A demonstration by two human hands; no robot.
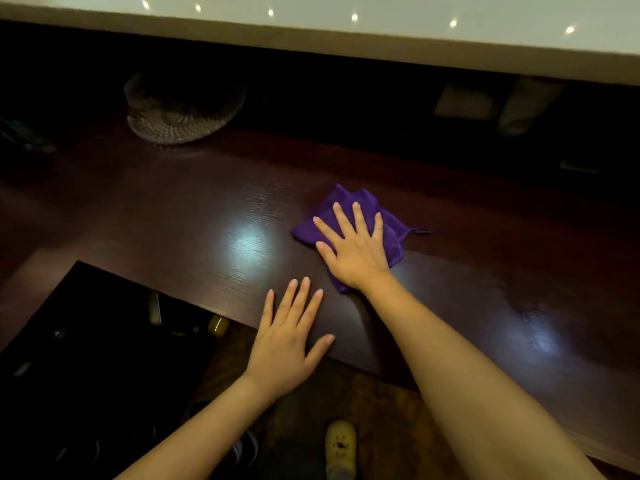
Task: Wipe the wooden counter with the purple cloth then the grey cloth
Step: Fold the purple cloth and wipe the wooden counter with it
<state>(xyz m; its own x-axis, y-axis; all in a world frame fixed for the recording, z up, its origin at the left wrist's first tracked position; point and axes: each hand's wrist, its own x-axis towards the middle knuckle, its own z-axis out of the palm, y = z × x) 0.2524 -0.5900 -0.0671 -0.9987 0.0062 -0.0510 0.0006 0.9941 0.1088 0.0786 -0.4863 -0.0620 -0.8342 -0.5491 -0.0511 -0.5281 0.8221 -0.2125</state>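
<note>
A dark, glossy wooden counter runs across the view. On it lies a folded purple cloth, right of centre. My right hand presses flat on the cloth with fingers spread, covering its near part. My left hand rests flat on the counter's near edge, fingers apart, holding nothing. No grey cloth is in view.
A ribbed glass dish stands at the counter's back left. A pale raised ledge overhangs the back. Pale objects sit in shadow at the back right. A dark open compartment lies lower left. A yellow shoe is on the floor.
</note>
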